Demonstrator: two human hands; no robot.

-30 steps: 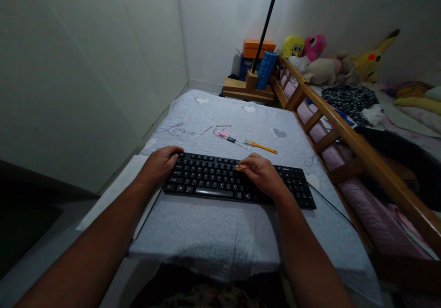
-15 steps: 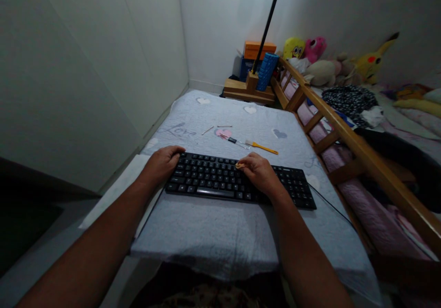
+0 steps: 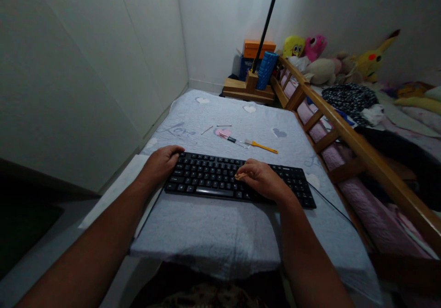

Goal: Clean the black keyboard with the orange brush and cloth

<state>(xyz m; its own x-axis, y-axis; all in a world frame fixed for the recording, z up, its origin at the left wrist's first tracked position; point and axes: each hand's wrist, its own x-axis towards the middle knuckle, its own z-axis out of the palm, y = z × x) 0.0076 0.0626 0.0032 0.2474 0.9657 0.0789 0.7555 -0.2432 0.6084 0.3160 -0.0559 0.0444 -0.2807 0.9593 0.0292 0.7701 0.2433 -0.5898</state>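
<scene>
A black keyboard (image 3: 210, 174) lies across the cloth-covered table in front of me. My left hand (image 3: 161, 163) grips its left end, with the thumb along the edge. My right hand (image 3: 260, 174) is over the keys right of the middle. Its fingers pinch a small tan piece of cloth (image 3: 240, 176) against the keys, partly hidden by the fingers. Beyond the keyboard lie a brush with a yellow handle (image 3: 263, 147), a keycap puller with a black middle (image 3: 231, 139) and two cotton swabs (image 3: 207, 129).
A pale patterned cloth (image 3: 220, 225) covers the table. The keyboard's cable (image 3: 332, 205) runs off to the right. A wooden bed rail (image 3: 339, 115) borders the right side, and a white cabinet (image 3: 86, 69) stands left. A lamp pole (image 3: 267, 23) rises at the back.
My right hand has moved slightly down and toward me over the keys, carrying the tan cloth with it. My left hand stays on the keyboard's left end.
</scene>
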